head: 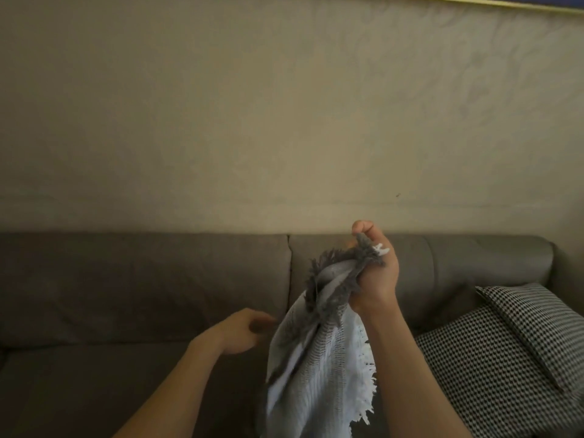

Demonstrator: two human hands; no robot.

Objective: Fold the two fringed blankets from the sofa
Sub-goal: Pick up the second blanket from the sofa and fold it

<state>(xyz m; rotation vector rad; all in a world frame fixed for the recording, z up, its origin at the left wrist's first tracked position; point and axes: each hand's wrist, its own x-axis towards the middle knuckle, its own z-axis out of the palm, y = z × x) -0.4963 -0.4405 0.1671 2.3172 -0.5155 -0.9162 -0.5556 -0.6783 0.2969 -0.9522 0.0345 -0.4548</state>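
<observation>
Fringed blanket (319, 358) in right hand (376, 273) (above sofa (142, 279))

one head-worn view looks forward and slightly down, close over the sofa (142, 295) toward the wall (252, 121).

Dim, yellowish light, soft focus throughout; the left hand (240, 330) is motion-blurred.

A pale grey-and-white woven blanket (319, 368), with a dark grey fringe along its top edge and a white fringe down its right side, hangs bunched and vertical from the right hand (377, 279) in front of the grey sofa (142, 289). It may be two blankets layered together.
</observation>
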